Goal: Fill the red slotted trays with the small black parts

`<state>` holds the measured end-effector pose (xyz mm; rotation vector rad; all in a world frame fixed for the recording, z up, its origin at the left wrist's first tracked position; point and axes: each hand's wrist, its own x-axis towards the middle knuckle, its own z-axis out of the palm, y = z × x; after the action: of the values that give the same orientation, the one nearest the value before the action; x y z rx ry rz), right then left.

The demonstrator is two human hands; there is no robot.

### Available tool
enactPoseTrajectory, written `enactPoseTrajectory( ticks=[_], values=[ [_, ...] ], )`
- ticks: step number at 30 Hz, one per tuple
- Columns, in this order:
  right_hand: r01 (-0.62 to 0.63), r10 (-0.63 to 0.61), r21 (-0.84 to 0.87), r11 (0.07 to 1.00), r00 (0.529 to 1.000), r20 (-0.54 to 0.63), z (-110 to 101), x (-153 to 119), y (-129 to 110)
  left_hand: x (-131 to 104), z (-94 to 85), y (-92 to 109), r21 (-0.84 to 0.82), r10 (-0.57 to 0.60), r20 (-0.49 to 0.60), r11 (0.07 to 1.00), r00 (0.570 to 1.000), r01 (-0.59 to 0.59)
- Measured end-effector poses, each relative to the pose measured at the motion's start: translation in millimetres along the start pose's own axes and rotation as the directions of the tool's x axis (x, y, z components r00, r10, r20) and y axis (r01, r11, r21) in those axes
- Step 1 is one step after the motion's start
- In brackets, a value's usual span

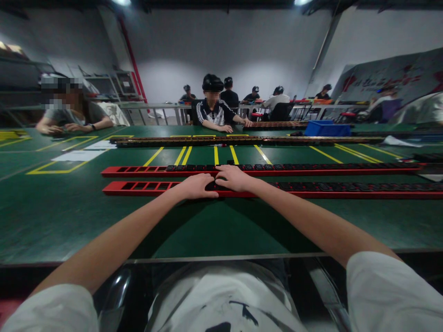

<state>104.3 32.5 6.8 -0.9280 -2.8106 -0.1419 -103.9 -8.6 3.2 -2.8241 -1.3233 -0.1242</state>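
Note:
Two long red rails lie parallel across the table in front of me. My left hand [198, 186] rests on the near red rail [117, 190], its thumb stretched along the front edge and apart from the fingers. Beside it, my right hand [232, 178] reaches over the near rail toward the far red rail [114, 172], fingers extended and slightly spread. Black square pieces [325, 186] fill the near rail's slots to the right of my hands. Similar black pieces [188, 168] sit in the far rail. Bare slots show at both left ends. My palms hide part of the near rail.
Beyond the rails, a long dark strip [166, 141] crosses the green table [86, 221]. A blue bin [327, 128] stands at the back right, and white papers [81, 155] lie at left. A co-worker [214, 108] sits opposite, another person [74, 110] at far left.

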Motion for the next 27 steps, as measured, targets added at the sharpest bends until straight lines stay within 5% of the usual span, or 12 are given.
enactPoseTrajectory(
  ticks=[27],
  values=[
    [0.002,-0.002,-0.008,1.0,1.0,0.008,-1.5,0.1,-1.0,-1.1,-1.7,1.7,-0.003,0.009,-0.008,1.0,1.0,-0.009]
  ],
)
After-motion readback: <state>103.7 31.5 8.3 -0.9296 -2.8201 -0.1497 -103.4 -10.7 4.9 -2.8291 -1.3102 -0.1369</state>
